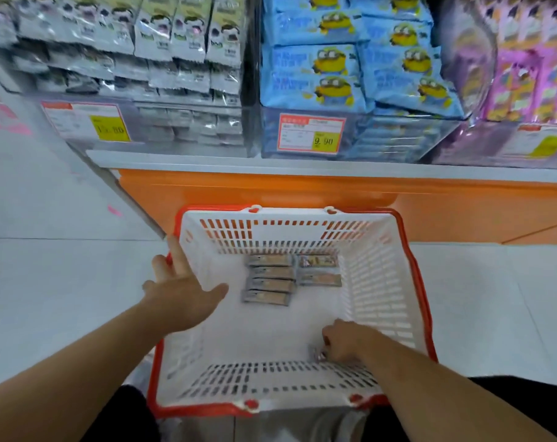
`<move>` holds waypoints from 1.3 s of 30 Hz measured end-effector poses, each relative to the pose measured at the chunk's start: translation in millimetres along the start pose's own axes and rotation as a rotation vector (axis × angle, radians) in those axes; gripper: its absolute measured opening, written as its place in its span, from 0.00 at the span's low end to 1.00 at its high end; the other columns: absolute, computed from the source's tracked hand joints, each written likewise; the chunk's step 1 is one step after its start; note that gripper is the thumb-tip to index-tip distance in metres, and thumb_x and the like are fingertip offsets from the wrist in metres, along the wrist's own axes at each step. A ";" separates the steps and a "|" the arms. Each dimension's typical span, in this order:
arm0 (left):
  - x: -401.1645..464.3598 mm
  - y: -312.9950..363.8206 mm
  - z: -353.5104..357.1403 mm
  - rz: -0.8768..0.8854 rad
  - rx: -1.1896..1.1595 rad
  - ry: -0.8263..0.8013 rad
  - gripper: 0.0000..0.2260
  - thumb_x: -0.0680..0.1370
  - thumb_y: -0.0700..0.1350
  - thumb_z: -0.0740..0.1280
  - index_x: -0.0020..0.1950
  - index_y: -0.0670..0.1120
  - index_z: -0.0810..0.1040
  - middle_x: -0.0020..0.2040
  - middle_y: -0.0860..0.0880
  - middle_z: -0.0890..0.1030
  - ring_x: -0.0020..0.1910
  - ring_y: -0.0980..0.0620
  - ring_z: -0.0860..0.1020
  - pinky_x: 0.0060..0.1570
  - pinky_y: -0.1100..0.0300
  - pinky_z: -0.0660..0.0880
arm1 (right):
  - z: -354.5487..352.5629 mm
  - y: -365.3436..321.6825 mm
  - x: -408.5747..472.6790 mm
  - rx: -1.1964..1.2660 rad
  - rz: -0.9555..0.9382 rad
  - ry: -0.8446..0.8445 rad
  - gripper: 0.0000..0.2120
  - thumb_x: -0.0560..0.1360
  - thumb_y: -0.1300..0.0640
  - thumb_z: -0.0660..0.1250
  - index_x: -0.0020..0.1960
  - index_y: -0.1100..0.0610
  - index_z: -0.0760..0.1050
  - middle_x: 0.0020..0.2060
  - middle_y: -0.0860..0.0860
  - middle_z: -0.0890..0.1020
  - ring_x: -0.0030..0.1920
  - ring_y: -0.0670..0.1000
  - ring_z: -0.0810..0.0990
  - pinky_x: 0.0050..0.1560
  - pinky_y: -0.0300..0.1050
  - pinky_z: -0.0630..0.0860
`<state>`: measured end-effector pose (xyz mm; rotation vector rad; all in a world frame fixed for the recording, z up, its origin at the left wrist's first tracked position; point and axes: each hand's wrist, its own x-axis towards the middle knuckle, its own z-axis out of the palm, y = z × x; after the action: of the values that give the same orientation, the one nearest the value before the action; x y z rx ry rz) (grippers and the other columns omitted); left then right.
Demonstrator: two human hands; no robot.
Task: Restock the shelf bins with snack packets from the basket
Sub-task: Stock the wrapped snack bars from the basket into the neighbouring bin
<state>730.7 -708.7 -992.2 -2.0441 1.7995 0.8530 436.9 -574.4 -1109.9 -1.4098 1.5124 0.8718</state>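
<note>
A white basket with a red rim (407, 250) sits on the floor in front of the shelf. Several grey snack packets (269, 279) lie flat on its bottom, towards the far side. My left hand (181, 288) is spread, fingers straight, over the basket's left rim and holds nothing. My right hand (345, 341) is down inside the basket near its near right corner, fingers curled round a small packet (318, 354) that is mostly hidden. Clear shelf bins above hold grey packets (162, 52), blue packets (344, 65) and pink packets (525, 74).
The orange shelf base (302, 193) stands right behind the basket under a grey shelf edge (207, 161). Price tags (312, 134) hang on the bin fronts. Pale floor tiles (47, 282) lie to the left and right. My dark-clothed knees show at the bottom edge.
</note>
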 end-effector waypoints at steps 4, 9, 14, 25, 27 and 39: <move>-3.1 2.3 -4.0 -0.016 -0.018 -0.029 0.58 0.73 0.71 0.66 0.72 0.54 0.18 0.77 0.42 0.51 0.74 0.31 0.62 0.72 0.38 0.65 | -15.2 -3.2 -8.9 0.050 -0.030 0.015 0.19 0.77 0.41 0.70 0.60 0.52 0.77 0.61 0.54 0.78 0.54 0.54 0.78 0.54 0.50 0.76; -21.1 7.8 -21.8 -0.020 -0.061 -0.040 0.56 0.75 0.67 0.68 0.78 0.51 0.25 0.80 0.42 0.48 0.79 0.34 0.55 0.76 0.39 0.60 | -81.7 -35.8 -53.8 0.161 -0.176 0.043 0.19 0.78 0.35 0.68 0.62 0.45 0.79 0.59 0.51 0.81 0.50 0.53 0.82 0.50 0.51 0.83; -51.1 33.9 -74.7 0.231 0.069 0.004 0.31 0.82 0.58 0.62 0.79 0.46 0.57 0.78 0.41 0.61 0.76 0.41 0.63 0.72 0.46 0.67 | -158.8 -79.3 -135.8 0.278 -0.363 0.229 0.18 0.78 0.44 0.73 0.66 0.44 0.80 0.58 0.44 0.82 0.54 0.47 0.82 0.54 0.48 0.83; -138.6 43.8 -186.8 0.674 -0.560 -0.453 0.07 0.81 0.43 0.71 0.57 0.42 0.84 0.50 0.45 0.87 0.53 0.49 0.85 0.51 0.56 0.81 | -225.7 -101.9 -285.6 0.453 -0.617 0.807 0.24 0.69 0.43 0.82 0.58 0.41 0.74 0.56 0.37 0.78 0.59 0.42 0.78 0.60 0.50 0.78; -145.3 44.7 -195.3 0.649 -0.756 -0.438 0.09 0.81 0.41 0.71 0.58 0.38 0.83 0.47 0.46 0.87 0.48 0.50 0.86 0.54 0.53 0.83 | -226.8 -107.8 -294.8 0.487 -0.615 0.978 0.22 0.72 0.43 0.79 0.59 0.39 0.72 0.59 0.34 0.72 0.64 0.39 0.73 0.62 0.49 0.76; -141.7 43.9 -210.2 0.477 -1.208 -0.280 0.13 0.77 0.45 0.75 0.54 0.35 0.82 0.29 0.52 0.75 0.30 0.57 0.78 0.51 0.50 0.84 | -231.3 -138.5 -300.0 0.364 -0.609 1.170 0.31 0.74 0.39 0.76 0.72 0.34 0.65 0.71 0.28 0.64 0.74 0.32 0.60 0.71 0.36 0.61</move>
<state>732.1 -723.6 -735.4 -1.7674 1.7751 2.7035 538.7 -687.0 -736.2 -2.0268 1.6885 -0.7222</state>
